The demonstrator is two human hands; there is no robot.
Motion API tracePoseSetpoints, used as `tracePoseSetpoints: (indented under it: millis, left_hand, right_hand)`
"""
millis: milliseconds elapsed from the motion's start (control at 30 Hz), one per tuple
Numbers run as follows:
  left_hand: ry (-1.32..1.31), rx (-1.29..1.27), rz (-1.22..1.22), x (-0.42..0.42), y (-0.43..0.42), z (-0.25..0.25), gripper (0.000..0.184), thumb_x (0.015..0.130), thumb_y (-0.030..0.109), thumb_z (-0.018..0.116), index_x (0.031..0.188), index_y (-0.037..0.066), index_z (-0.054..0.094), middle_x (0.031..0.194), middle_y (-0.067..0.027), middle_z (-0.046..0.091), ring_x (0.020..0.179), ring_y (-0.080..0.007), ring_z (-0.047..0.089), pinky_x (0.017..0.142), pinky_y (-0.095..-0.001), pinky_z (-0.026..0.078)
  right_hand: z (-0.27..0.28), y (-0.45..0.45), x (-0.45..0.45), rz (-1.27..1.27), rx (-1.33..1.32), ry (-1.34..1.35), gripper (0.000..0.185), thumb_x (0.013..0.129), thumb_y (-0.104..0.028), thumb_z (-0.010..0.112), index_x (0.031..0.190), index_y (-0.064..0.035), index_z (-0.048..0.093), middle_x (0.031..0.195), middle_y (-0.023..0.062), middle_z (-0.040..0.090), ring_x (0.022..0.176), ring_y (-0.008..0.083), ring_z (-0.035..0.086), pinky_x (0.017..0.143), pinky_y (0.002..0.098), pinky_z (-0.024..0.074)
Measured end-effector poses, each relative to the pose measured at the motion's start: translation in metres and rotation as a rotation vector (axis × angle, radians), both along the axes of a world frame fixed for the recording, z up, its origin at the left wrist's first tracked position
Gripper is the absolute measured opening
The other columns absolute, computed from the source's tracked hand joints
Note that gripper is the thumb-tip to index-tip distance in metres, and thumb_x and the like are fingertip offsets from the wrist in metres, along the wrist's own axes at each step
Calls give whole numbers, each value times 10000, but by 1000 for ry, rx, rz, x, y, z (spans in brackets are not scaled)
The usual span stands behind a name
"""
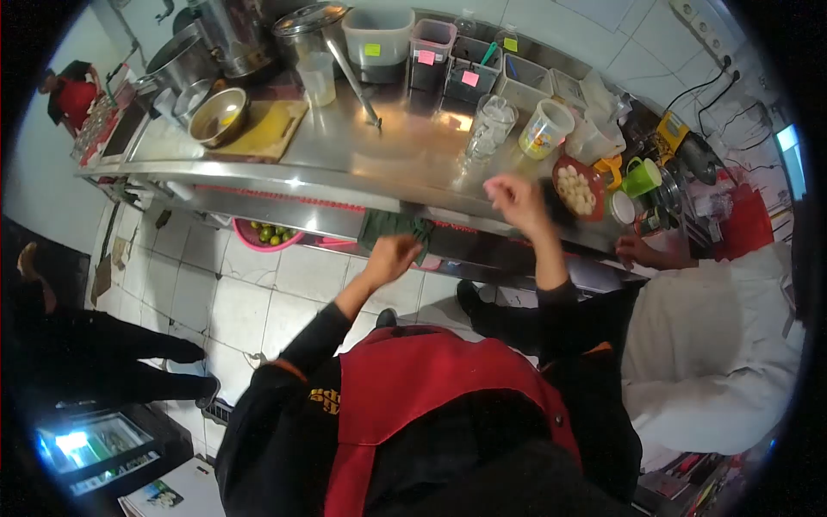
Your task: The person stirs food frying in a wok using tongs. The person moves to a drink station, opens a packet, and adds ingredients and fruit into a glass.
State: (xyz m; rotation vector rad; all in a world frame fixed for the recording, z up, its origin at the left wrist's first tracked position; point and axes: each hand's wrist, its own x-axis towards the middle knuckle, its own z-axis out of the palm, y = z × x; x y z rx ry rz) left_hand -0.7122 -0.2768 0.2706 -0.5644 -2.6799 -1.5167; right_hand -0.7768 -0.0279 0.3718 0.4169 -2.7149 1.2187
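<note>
My left hand [395,258] is closed, fingers curled, just in front of a dark green cloth [388,227] hanging at the counter's front edge. Whether it touches the cloth or holds anything is hidden. My right hand [517,202] is raised at the counter edge with its fingers bent in, and nothing shows in them. Nearest to it are a tall clear container [491,129] with clear contents, a printed plastic tub [545,129] and a reddish-brown bowl [568,164] of small, pale, round pieces.
The steel counter [379,164] carries a metal bowl [219,118] on a yellow cutting board [274,129], and labelled bins [376,43]. A pink basin [267,237] of green fruit sits below. A person in white [706,345] stands close on my right; another in dark trousers [129,358] is at left.
</note>
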Motion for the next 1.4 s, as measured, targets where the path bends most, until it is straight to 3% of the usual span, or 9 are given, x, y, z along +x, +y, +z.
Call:
tracePoseSetpoints:
  millis: [133,267,333,633,833,933,1000,1133,1400]
  left_hand:
    - [568,-19,234,-117,52,43,378,704,343,613,873,8,568,788,-186,560,685,-328,541,633,-376,435]
    - [596,15,357,-192,95,36,417,682,377,624,838,-6,573,752,-176,576,677,-322,552,626,-384,436]
    - [-86,-54,-37,-218,106,34,362,678,327,643,784,-13,576,678,-145,581,615,-257,563,592,-362,433]
    - [-475,375,-106,-253,74,45,130,738,125,619,729,10,561,678,-4,542,660,-67,458,598,-221,388]
    - [-496,573,-40,-272,14,36,148,739,93,632,655,34,526,631,34,497,610,-43,429,540,-212,356]
    - [-526,603,57,-282,-15,46,177,735,122,646,633,49,521,589,51,471,557,-31,398,493,-208,327]
    - [-461,622,94,-294,-31,50,188,740,131,637,618,56,514,574,55,470,530,-30,388,476,-207,320]
    - [-535,574,66,-321,-49,35,167,759,176,619,673,52,549,596,29,498,566,-55,454,552,-204,381]
    - [-467,597,114,-358,-41,42,288,791,257,543,587,61,491,521,33,440,449,-52,341,432,-214,278]
  right_hand:
    - [47,10,-93,-87,-10,188,126,733,-117,567,839,-54,587,648,100,593,581,161,577,545,268,441]
    - [72,-7,-179,-34,6,260,152,727,-139,574,856,-58,581,604,93,575,552,179,566,526,277,434]
    - [73,-18,-226,13,152,279,196,710,-185,604,878,-84,592,619,109,576,570,209,574,551,294,443]
    - [48,-99,-380,341,360,265,379,649,-316,643,964,-112,593,805,142,600,751,299,579,686,356,454]
    - [40,-106,-424,243,236,219,202,687,-297,585,802,-146,656,692,98,613,657,255,595,642,322,466]
    - [42,-92,-429,-21,-186,-131,243,738,-316,591,755,-76,628,567,66,575,520,132,556,513,276,437]
    - [44,-86,-427,-188,115,201,261,724,-319,608,732,-58,601,599,89,580,542,167,570,527,293,437]
    - [16,-81,-438,-309,-14,489,214,697,-282,610,733,-71,598,634,119,596,632,260,597,586,337,457]
    - [46,-65,-416,-500,-329,254,143,735,-188,556,772,-54,591,615,107,604,499,177,595,510,274,453]
